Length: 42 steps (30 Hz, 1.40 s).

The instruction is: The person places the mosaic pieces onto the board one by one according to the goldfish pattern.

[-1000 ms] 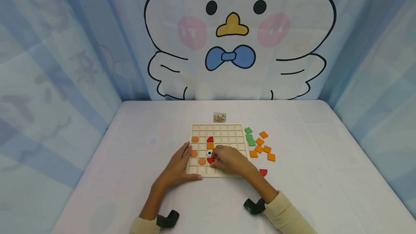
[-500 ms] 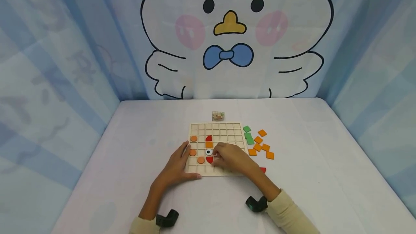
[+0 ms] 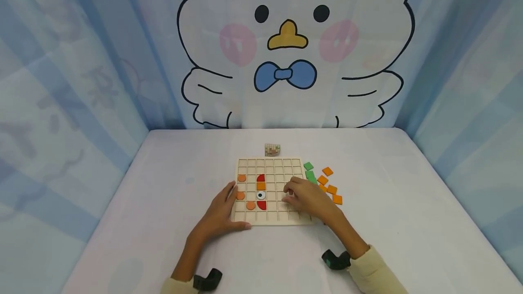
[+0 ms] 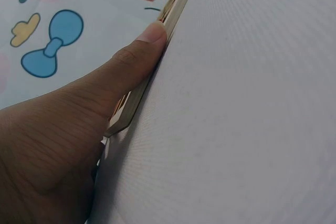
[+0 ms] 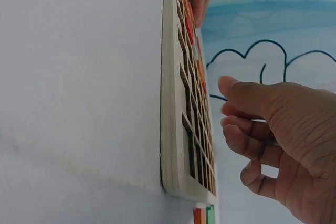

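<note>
Clothing: person is wearing long sleeves of plain, pale beige cloth. Right sleeve (image 3: pixel 377 270) is showing the greater length and is ending in a straight cuff at the wrist. Left sleeve (image 3: pixel 179 286) is matching in colour, only its cuff end showing above the lower edge of head view. Each wrist is carrying a black device: left wrist camera (image 3: pixel 207 280), right wrist camera (image 3: pixel 337 260). Both are curving like a short elbow of pipe, finishing in a blunt end. Right one is bearing a small dull-green mark near its tip. Left grip (image 3: pixel 220 212) and right grip (image 3: pixel 309 199) are going bare.
</note>
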Available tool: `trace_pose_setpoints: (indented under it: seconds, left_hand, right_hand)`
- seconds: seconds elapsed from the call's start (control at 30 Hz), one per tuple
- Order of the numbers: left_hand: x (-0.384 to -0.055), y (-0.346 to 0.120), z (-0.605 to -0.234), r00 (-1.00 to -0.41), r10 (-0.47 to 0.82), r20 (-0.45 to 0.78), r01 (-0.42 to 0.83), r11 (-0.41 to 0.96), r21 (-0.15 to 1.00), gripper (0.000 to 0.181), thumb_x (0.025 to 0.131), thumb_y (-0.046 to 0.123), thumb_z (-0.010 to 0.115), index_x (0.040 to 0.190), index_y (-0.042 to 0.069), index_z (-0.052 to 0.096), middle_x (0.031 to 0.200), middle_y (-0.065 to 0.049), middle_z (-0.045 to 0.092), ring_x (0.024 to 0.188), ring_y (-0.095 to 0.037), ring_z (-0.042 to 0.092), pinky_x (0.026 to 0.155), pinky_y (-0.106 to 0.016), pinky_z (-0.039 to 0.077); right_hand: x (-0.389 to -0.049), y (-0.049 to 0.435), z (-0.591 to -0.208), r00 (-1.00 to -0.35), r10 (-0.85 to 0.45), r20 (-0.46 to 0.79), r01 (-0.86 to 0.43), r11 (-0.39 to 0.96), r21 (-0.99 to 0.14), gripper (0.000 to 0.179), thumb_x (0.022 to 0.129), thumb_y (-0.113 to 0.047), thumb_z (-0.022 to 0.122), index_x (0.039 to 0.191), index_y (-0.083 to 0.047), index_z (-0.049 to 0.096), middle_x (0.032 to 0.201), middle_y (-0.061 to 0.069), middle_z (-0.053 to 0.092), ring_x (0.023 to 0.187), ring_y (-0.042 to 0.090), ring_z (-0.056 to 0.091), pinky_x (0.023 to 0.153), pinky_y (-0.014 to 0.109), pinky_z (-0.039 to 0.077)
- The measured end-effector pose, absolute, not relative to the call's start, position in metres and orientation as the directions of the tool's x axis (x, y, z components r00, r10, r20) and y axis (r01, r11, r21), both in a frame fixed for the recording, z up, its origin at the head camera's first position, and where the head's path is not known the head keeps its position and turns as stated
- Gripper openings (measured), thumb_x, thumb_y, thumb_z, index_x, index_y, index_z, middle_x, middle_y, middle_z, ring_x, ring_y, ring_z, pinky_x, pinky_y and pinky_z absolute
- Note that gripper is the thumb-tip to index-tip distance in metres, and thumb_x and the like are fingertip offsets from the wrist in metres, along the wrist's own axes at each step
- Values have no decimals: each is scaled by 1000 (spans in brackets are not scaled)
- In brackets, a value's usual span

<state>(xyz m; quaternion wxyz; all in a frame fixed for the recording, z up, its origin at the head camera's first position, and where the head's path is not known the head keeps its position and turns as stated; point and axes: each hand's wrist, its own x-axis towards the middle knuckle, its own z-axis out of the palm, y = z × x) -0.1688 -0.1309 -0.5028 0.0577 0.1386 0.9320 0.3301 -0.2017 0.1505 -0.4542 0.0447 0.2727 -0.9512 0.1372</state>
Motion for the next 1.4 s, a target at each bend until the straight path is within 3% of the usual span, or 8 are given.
trace_pose_setpoints:
  seconds: [0.13, 0.4, 0.7, 0.97, 1.4]
  left_hand:
    - [-161, -131, -506, -954, 299, -32, 212, 746, 631, 124, 66, 63, 81, 156, 5, 18, 164, -13, 13, 149, -38, 19, 116, -57, 28]
    - [-146, -135, -514, -953, 297, -62, 193, 751, 632, 125, 64, 67, 79, 155, 4, 20, 164, -14, 14, 148, -39, 21, 116, -57, 28]
    - [-150, -133, -514, -959, 278, -50, 183, 747, 639, 125, 64, 68, 79, 156, 7, 20, 164, -11, 13, 149, -37, 19, 116, -57, 27]
    - [-153, -132, -515, -959, 279, -56, 181, 748, 638, 127, 63, 70, 78, 156, 6, 19, 164, -12, 11, 149, -38, 18, 117, -56, 27]
    - [-167, -132, -505, -956, 293, -20, 216, 747, 628, 125, 65, 69, 78, 156, 5, 19, 164, -13, 13, 149, -38, 19, 117, -57, 26]
  right_hand:
    - [-196, 168, -460, -848, -490, 203, -528, 817, -233, 20, 84, -30, 77, 94, -13, 71, 86, -5, 61, 72, 5, 55, 61, 18, 48]
    - [-186, 198, -470, -915, -361, 181, -401, 865, -302, 17, 82, -21, 79, 92, -12, 71, 85, -6, 60, 71, 5, 52, 61, 19, 47]
    - [-193, 228, -470, -956, -243, 166, -284, 910, -302, 28, 80, -23, 81, 101, -6, 72, 104, 8, 63, 75, 14, 54, 66, 30, 53]
    - [-196, 235, -472, -969, -238, 72, -249, 920, -303, 31, 80, -22, 81, 104, -6, 71, 99, 6, 61, 80, 16, 55, 72, 35, 55]
    - [-207, 239, -465, -970, -226, 93, -244, 917, -316, 27, 80, -18, 81, 102, -8, 70, 91, 2, 63, 80, 15, 56, 75, 34, 56]
